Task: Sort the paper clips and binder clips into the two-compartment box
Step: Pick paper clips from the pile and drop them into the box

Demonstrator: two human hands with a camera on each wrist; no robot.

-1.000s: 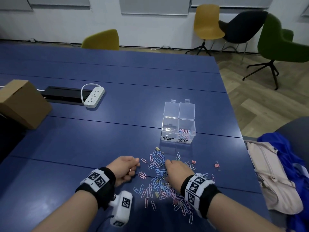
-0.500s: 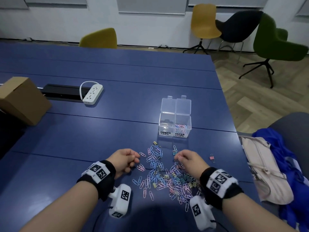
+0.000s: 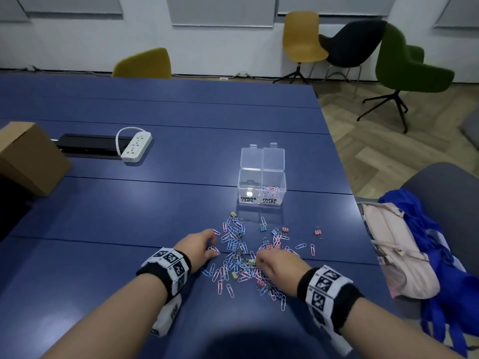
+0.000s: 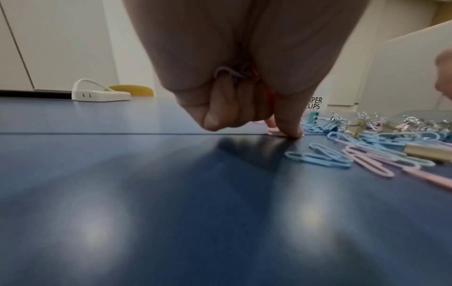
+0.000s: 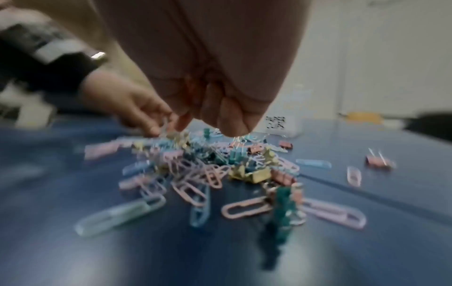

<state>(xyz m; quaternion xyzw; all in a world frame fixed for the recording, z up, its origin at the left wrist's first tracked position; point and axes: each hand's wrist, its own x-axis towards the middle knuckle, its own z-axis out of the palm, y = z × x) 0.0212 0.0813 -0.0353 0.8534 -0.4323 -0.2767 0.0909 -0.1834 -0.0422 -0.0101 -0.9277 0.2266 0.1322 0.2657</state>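
Observation:
A pile of pink and blue paper clips mixed with small binder clips lies on the blue table. The clear two-compartment box stands behind it with both lids open. Paper clips lie in its right compartment, which is labelled PAPER CLIPS. My left hand is at the pile's left edge. It holds paper clips in its curled fingers, and its fingertip presses on a pink clip. My right hand hovers over the pile's middle with fingers curled; that view is blurred.
A white power strip and a black cable tray sit far left, beside a cardboard box. A pink bag and blue cloth lie on a seat past the table's right edge. A loose pink binder clip lies right of the pile.
My right hand has moved back from the pile's far side toward its middle. My left hand stays at the pile's left edge.

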